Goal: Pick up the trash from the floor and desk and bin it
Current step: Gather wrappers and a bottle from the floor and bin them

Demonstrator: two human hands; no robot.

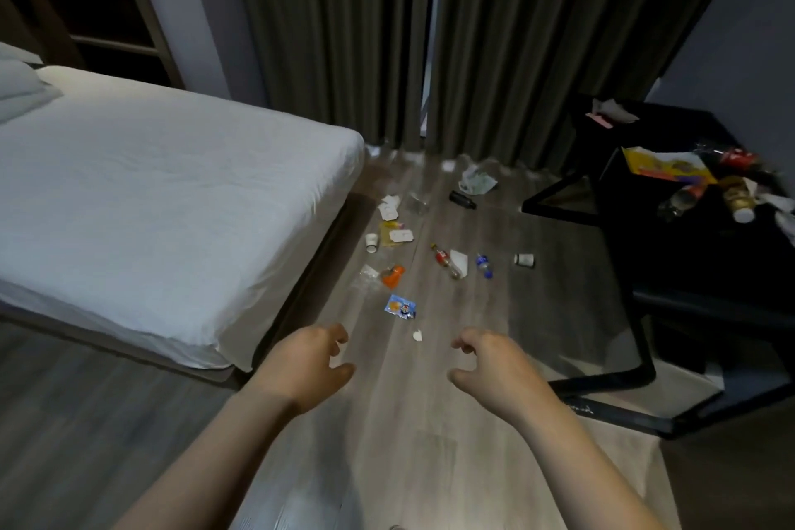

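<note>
While both hands hung over bare boards, the scene read so:

Left hand: the left hand [310, 361] was loosely curled, fingers apart, holding nothing.
Right hand: the right hand [494, 366] was the same, half open and empty, well apart from the left.
Open room: the wood floor [408, 443] lay bare under and between the hands; a strip ran between the bed [150, 194] edge on the left and the black desk [705, 254] frame on the right, ending at the curtain [335, 34].
Trash on floor: scattered along that strip, beyond the hands; nearest were a small white scrap [417, 335] and a blue wrapper [401, 306].
Counts on floor: two paper cups, one [371, 242] by the bed and one [524, 259] toward the desk; three bottles; one orange wrapper [393, 275]; one crumpled bag [476, 181] near the curtain.
Bottle directions: the red-label bottle [445, 261] lay with its long axis slanting away and left, cap far; the blue bottle [484, 266] lay cap toward the viewer; the dark bottle [462, 199] lay nearly crosswise.
Trash on desk: a yellow packet [667, 166], bottles and crumpled tissue, too blurred to count.
</note>
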